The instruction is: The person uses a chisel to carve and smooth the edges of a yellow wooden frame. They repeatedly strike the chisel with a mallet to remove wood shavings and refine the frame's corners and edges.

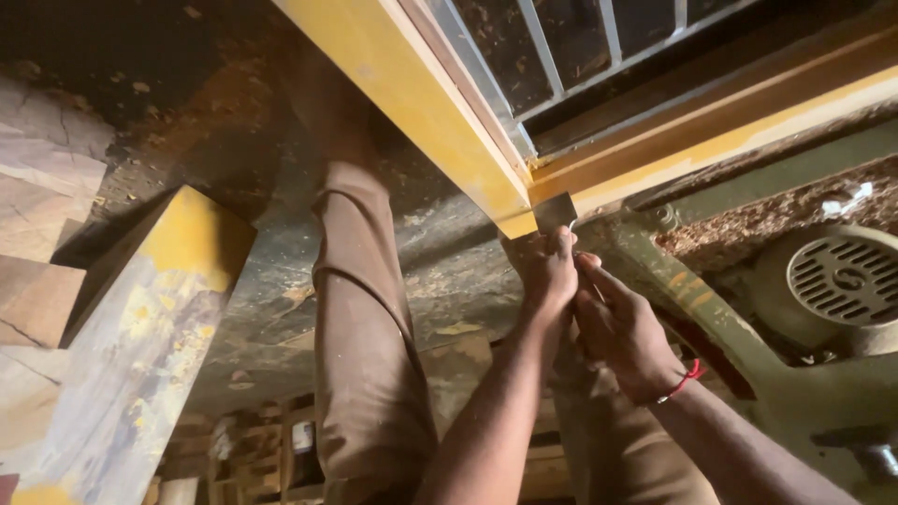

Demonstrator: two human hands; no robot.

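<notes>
Item: scraper [554, 211], blade pressed to the lower corner of the yellow frame [440, 112]; I saw the left hand [550, 271] closed on its handle just below that corner, and the right hand [619, 329] clasped round the left, both grips narrow. Below the frame: brown trouser legs [360, 327]; to its right, a round metal grille [847, 279] on the green machine [748, 365]. Risk, as I judged it: the blade could skid off the corner and gouge the paint, since both hands bore on one small edge.
</notes>
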